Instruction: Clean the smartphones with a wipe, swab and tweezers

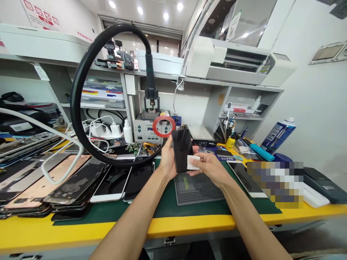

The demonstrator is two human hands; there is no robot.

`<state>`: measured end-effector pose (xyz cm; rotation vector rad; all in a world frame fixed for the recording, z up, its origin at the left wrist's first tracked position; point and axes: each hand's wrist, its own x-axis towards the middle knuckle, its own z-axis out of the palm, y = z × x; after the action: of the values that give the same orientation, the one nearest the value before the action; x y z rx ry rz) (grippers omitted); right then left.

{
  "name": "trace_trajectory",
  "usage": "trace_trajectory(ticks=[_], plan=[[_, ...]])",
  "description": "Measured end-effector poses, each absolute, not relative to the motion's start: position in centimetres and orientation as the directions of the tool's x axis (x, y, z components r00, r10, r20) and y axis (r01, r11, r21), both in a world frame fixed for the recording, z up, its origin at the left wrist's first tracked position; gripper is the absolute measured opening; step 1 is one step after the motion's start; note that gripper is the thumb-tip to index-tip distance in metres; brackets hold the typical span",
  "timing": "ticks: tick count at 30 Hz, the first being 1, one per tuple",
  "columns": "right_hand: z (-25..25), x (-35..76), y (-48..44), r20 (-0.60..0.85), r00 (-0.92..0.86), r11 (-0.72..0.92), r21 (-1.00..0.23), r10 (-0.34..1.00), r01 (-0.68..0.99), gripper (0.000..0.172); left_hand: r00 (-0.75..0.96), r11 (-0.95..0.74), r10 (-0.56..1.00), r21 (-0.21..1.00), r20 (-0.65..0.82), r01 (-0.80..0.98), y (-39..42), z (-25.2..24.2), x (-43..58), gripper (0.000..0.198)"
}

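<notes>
My left hand (pixel 167 156) grips a black phone (pixel 182 148) by its left edge and holds it upright above the bench, screen side toward me. My right hand (pixel 210 167) pinches a small white wipe (pixel 193 162) and presses it against the phone's lower right part. Both hands hover over a dark grey work mat (pixel 199 189) that lies on the green bench cover.
Several phone screens and back panels (pixel 67 180) are piled at the left. A black hose loop (pixel 81 94) and a soldering station (pixel 148 128) stand behind. A roll of red tape (pixel 163 126), a blue spray can (pixel 279 135) and a yellow bench edge (pixel 189 225) are near.
</notes>
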<state>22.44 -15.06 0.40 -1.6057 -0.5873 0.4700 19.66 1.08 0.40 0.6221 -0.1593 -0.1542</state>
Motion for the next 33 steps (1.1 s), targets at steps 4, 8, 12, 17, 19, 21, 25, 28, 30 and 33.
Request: trace_trajectory(ticks=[4, 8, 12, 17, 19, 21, 25, 28, 30, 33], plan=[[0.0, 21.9, -13.8, 0.073, 0.802, -0.073, -0.987, 0.594, 0.143, 0.040, 0.973, 0.815, -0.204, 0.570, 0.108, 0.108, 1.3, 0.2, 19.6, 0.070], [-0.3, 21.1, -12.4, 0.089, 0.831, -0.126, -0.974, 0.548, 0.187, 0.043, 0.961, 0.803, -0.251, 0.579, 0.117, 0.140, 1.3, 0.0, 19.4, 0.071], [-0.7, 20.6, -11.7, 0.047, 0.865, -0.241, -0.951, 0.500, 0.192, 0.039, 0.958, 0.773, -0.268, 0.616, 0.103, 0.151, 1.4, 0.1, 19.1, 0.069], [-1.0, 20.6, -11.7, -0.019, 0.893, -0.392, -0.902, 0.450, 0.178, 0.040, 0.969, 0.774, -0.234, 0.617, 0.076, 0.139, 1.5, 0.5, 19.1, 0.068], [-0.9, 20.6, -11.7, -0.057, 0.888, -0.414, -0.897, 0.455, 0.155, 0.044, 0.972, 0.790, -0.219, 0.601, 0.084, 0.126, 1.5, 0.6, 19.1, 0.068], [-0.7, 20.4, -11.6, -0.053, 0.880, -0.410, -0.897, 0.471, 0.165, 0.045, 0.976, 0.811, -0.194, 0.576, 0.101, 0.102, 1.5, 0.6, 19.2, 0.067], [-0.1, 19.8, -11.5, 0.023, 0.876, -0.374, -0.899, 0.482, 0.229, 0.038, 0.980, 0.830, -0.163, 0.554, 0.115, 0.073, 1.5, 0.6, 19.3, 0.066], [0.2, 19.8, -11.8, 0.019, 0.850, -0.332, -0.916, 0.526, 0.226, 0.039, 0.987, 0.818, -0.128, 0.573, 0.098, 0.049, 1.6, 0.7, 19.3, 0.066], [0.3, 20.0, -12.2, -0.011, 0.822, -0.285, -0.941, 0.569, 0.184, 0.041, 0.990, 0.808, -0.111, 0.588, 0.090, 0.037, 1.6, 0.8, 19.3, 0.066], [0.6, 20.5, -13.3, -0.075, 0.758, -0.212, -0.974, 0.648, 0.085, 0.040, 0.984, 0.808, -0.139, 0.587, 0.108, 0.049, 1.6, 0.8, 19.4, 0.066]])
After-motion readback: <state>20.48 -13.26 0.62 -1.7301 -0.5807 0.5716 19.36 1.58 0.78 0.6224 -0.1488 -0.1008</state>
